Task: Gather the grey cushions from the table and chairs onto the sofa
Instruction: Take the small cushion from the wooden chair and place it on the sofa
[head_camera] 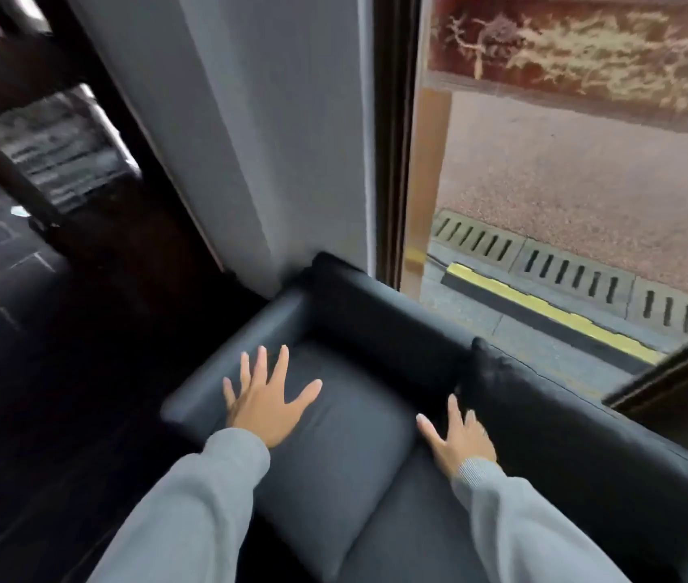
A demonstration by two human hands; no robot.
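A grey cushion [346, 448] lies flat on the seat of a black leather sofa [380, 326], in the corner by its left armrest. My left hand [268, 397] rests on the cushion's upper left part, fingers spread, holding nothing. My right hand [460, 439] hovers at the cushion's right edge, close to the sofa's backrest, fingers apart and empty. Grey sleeves cover both forearms. A second grey cushion [414, 536] appears to lie lower on the seat, partly hidden by my arms.
A white wall [275, 140] stands behind the sofa's left end. A large window [565, 170] behind the backrest shows a pavement and drain grates. Dark wooden furniture [18, 77] and dark floor [31, 338] lie to the left.
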